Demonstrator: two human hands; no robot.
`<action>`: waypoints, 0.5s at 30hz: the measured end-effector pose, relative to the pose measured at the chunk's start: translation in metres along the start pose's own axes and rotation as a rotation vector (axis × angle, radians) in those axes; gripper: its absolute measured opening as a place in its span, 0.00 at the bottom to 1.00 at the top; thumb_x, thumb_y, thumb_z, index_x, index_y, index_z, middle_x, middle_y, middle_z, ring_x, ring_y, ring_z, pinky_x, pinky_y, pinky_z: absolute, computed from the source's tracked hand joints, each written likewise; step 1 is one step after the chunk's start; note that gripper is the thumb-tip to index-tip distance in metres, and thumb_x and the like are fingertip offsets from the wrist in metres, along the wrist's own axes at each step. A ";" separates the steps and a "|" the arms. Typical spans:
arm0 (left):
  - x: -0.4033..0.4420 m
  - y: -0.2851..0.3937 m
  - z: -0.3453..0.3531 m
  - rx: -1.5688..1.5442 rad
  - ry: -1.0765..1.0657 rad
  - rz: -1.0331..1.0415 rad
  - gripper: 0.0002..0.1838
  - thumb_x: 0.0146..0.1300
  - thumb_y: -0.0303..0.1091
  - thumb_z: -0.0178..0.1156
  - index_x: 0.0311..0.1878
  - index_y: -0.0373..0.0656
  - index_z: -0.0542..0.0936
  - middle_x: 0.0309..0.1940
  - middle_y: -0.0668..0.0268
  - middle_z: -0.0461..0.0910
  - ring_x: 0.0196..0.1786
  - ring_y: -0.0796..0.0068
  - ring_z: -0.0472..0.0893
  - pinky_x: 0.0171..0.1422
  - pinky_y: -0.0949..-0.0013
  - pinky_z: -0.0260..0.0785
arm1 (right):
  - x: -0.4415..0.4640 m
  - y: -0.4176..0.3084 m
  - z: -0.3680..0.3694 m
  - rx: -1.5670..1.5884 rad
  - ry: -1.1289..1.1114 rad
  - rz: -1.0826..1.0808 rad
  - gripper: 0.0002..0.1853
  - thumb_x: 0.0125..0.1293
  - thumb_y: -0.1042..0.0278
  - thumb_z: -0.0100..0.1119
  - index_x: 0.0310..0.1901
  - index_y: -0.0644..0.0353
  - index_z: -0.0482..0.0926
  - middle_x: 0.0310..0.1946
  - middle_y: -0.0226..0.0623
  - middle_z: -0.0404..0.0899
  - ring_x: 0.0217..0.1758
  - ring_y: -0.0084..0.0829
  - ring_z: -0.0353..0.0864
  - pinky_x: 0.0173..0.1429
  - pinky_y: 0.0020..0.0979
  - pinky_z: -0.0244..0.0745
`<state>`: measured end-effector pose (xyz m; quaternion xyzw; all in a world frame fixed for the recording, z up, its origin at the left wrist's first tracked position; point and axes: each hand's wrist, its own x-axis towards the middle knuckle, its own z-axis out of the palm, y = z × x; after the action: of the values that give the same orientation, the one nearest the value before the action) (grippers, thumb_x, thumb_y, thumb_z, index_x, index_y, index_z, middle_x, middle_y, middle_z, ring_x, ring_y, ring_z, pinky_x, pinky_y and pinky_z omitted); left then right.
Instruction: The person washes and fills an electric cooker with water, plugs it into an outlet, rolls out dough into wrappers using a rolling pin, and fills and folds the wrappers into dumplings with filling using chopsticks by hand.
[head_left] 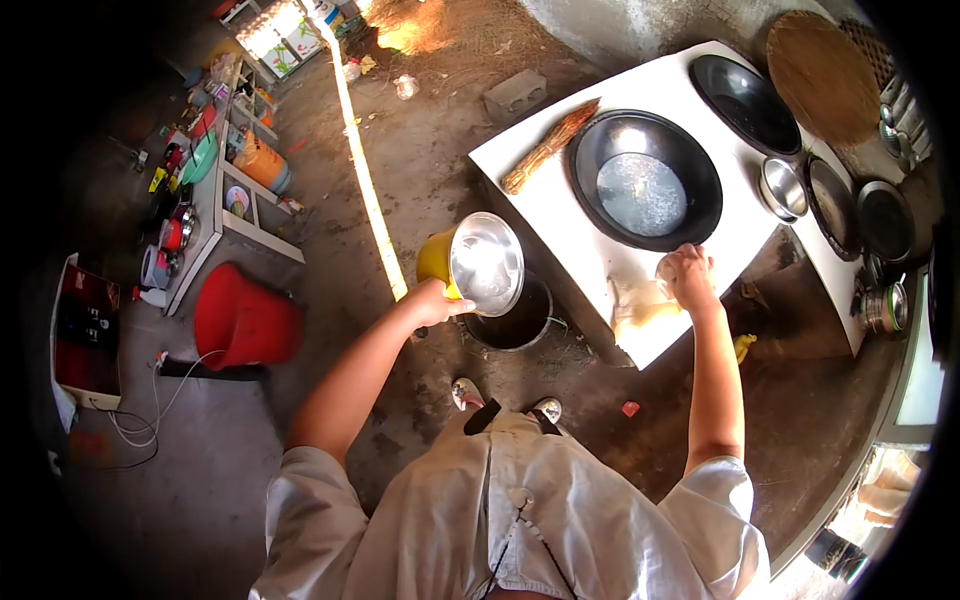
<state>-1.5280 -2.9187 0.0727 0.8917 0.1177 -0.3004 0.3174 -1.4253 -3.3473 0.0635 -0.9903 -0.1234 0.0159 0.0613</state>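
Observation:
My left hand [437,303] grips the rim of a yellow bowl [487,262] with a shiny steel inside. The bowl is tilted on its side above a dark bucket [538,325] on the floor, and its mouth faces right. My right hand [686,277] is closed at the near edge of the white counter [560,215], just below the rim of a large black wok [703,170]. What its fingers hold, if anything, I cannot make out. Cloudy water [642,192] lies in the wok. A straw brush [550,147] rests on the counter left of the wok.
Behind are a second black pan [745,105], a steel bowl [783,190] and a round wooden board [822,78]. A red tub [245,318] stands at left by a cluttered shelf [215,205]. A concrete block [515,93] lies on the floor beyond the counter.

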 end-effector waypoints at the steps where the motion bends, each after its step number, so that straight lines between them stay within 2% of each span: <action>1: -0.004 0.006 -0.002 -0.002 0.004 -0.010 0.26 0.52 0.56 0.63 0.37 0.38 0.79 0.22 0.62 0.78 0.25 0.70 0.76 0.34 0.66 0.67 | -0.007 0.001 0.006 0.051 -0.007 0.055 0.20 0.49 0.68 0.60 0.47 0.43 0.79 0.54 0.30 0.68 0.63 0.37 0.60 0.66 0.43 0.55; 2: -0.007 0.014 0.001 0.232 0.100 -0.069 0.27 0.52 0.57 0.62 0.38 0.38 0.80 0.27 0.60 0.79 0.31 0.65 0.78 0.37 0.63 0.68 | -0.011 0.001 0.010 -0.006 -0.120 0.104 0.30 0.51 0.65 0.62 0.59 0.39 0.69 0.64 0.34 0.58 0.70 0.39 0.49 0.70 0.48 0.47; 3: -0.009 0.020 0.004 0.467 0.192 -0.128 0.27 0.51 0.58 0.62 0.39 0.39 0.80 0.32 0.57 0.81 0.37 0.60 0.80 0.41 0.59 0.69 | -0.018 -0.007 0.007 -0.036 -0.156 0.123 0.35 0.51 0.64 0.63 0.63 0.39 0.63 0.67 0.37 0.53 0.73 0.39 0.42 0.71 0.50 0.43; 4: -0.002 0.014 0.013 0.556 0.267 -0.139 0.29 0.49 0.60 0.62 0.40 0.40 0.80 0.41 0.58 0.80 0.46 0.55 0.79 0.47 0.49 0.67 | -0.023 -0.012 0.011 -0.007 -0.120 0.122 0.34 0.52 0.63 0.63 0.63 0.40 0.63 0.67 0.38 0.53 0.73 0.40 0.41 0.71 0.51 0.42; 5: -0.001 0.014 0.021 0.609 0.325 -0.159 0.27 0.49 0.59 0.62 0.41 0.44 0.81 0.42 0.61 0.80 0.50 0.59 0.76 0.51 0.45 0.62 | -0.027 -0.015 0.015 0.020 -0.084 0.121 0.34 0.52 0.62 0.63 0.63 0.42 0.64 0.68 0.39 0.52 0.73 0.40 0.41 0.71 0.52 0.42; 7: 0.004 0.018 0.028 0.752 0.275 -0.216 0.26 0.49 0.56 0.63 0.44 0.46 0.80 0.45 0.61 0.79 0.57 0.62 0.71 0.58 0.40 0.56 | -0.035 -0.024 0.024 0.078 -0.024 0.135 0.34 0.52 0.63 0.63 0.63 0.44 0.64 0.68 0.39 0.52 0.73 0.42 0.42 0.70 0.52 0.43; 8: 0.012 0.012 0.037 0.843 0.309 -0.232 0.22 0.48 0.54 0.63 0.42 0.50 0.81 0.43 0.67 0.80 0.57 0.67 0.69 0.60 0.43 0.53 | -0.038 -0.027 0.032 0.093 -0.006 0.134 0.34 0.52 0.62 0.63 0.63 0.44 0.64 0.67 0.39 0.53 0.73 0.42 0.42 0.70 0.52 0.43; 9: 0.018 0.003 0.044 0.838 0.307 -0.235 0.22 0.48 0.54 0.63 0.42 0.50 0.81 0.43 0.67 0.80 0.57 0.67 0.69 0.60 0.43 0.53 | -0.042 -0.029 0.040 0.108 0.012 0.133 0.33 0.52 0.62 0.63 0.62 0.44 0.64 0.67 0.39 0.53 0.73 0.42 0.42 0.70 0.53 0.43; 12: 0.031 -0.023 0.058 1.077 0.526 -0.108 0.20 0.48 0.51 0.63 0.40 0.50 0.82 0.35 0.70 0.80 0.50 0.69 0.70 0.54 0.47 0.54 | -0.058 -0.047 0.043 0.156 0.074 0.110 0.33 0.51 0.63 0.63 0.62 0.47 0.66 0.67 0.41 0.53 0.73 0.44 0.43 0.68 0.54 0.45; 13: 0.035 -0.032 0.060 1.069 0.525 -0.110 0.20 0.48 0.51 0.63 0.40 0.50 0.82 0.35 0.70 0.80 0.50 0.69 0.70 0.54 0.47 0.54 | -0.064 -0.053 0.044 0.181 0.081 0.107 0.33 0.51 0.63 0.63 0.61 0.48 0.66 0.67 0.42 0.53 0.73 0.44 0.43 0.68 0.55 0.45; 15: 0.040 -0.049 0.061 1.111 0.659 0.010 0.18 0.47 0.49 0.63 0.37 0.49 0.82 0.32 0.69 0.80 0.50 0.69 0.70 0.54 0.47 0.54 | -0.078 -0.069 0.043 0.214 0.166 0.094 0.30 0.52 0.64 0.62 0.60 0.51 0.68 0.65 0.45 0.55 0.71 0.48 0.45 0.67 0.53 0.48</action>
<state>-1.5438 -2.9192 -0.0141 0.9692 0.0318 -0.0257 -0.2427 -1.5197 -3.2953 0.0303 -0.9807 -0.0689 -0.0502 0.1759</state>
